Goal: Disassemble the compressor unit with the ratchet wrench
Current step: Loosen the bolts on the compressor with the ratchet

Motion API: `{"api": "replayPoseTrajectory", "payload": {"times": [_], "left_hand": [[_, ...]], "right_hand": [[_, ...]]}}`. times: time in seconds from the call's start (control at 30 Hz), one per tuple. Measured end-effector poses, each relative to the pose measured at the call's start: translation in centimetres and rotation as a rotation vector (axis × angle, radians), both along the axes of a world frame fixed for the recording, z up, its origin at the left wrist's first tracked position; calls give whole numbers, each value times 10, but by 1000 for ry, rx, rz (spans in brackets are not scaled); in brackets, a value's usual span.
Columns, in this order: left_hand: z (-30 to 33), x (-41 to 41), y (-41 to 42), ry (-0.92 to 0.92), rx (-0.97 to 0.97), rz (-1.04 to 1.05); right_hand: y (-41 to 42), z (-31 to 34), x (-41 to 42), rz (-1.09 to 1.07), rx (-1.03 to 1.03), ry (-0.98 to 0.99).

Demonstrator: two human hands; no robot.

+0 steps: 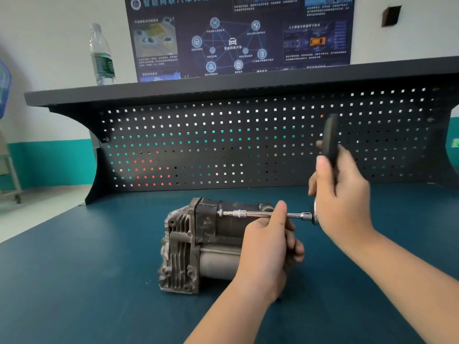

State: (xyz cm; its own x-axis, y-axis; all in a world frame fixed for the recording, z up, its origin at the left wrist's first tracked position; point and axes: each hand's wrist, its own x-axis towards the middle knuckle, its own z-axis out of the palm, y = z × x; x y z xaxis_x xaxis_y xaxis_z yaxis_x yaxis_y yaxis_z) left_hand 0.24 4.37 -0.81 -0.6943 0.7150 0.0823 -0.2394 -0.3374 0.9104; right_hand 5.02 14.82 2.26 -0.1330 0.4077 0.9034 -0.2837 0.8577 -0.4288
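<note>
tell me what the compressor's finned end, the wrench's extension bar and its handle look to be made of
Compressor's finned end: probably cast aluminium, dull grey, rough, grimy ribs. Extension bar: looks like chrome-plated steel, bright with mirror-like glints. Handle: matte black, likely rubber or plastic, though motion blur leaves that open.

1. Soft, even room light falls on my bench, neither dim nor harsh.
2. My right hand (344,192) smears with motion blur, and so does the wrench handle (330,140) above it.
3. Behind that hand, the shelf (223,83) bows (wide-angle distortion), and daylight glints through the pegboard (223,145) holes.
</note>
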Motion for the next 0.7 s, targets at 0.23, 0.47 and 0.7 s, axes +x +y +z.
{"api": "replayPoseTrajectory", "payload": {"times": [0.23,0.47,0.7], "left_hand": [[0,1,-2,6,4,5],[1,2,-1,10,-9,5],[2,1,-1,1,6,0]], "right_hand": [[4,-1,-6,18,-350,-183],[6,-1,-5,12,-261,-147],[1,-5,-2,7,-4,5]]}}
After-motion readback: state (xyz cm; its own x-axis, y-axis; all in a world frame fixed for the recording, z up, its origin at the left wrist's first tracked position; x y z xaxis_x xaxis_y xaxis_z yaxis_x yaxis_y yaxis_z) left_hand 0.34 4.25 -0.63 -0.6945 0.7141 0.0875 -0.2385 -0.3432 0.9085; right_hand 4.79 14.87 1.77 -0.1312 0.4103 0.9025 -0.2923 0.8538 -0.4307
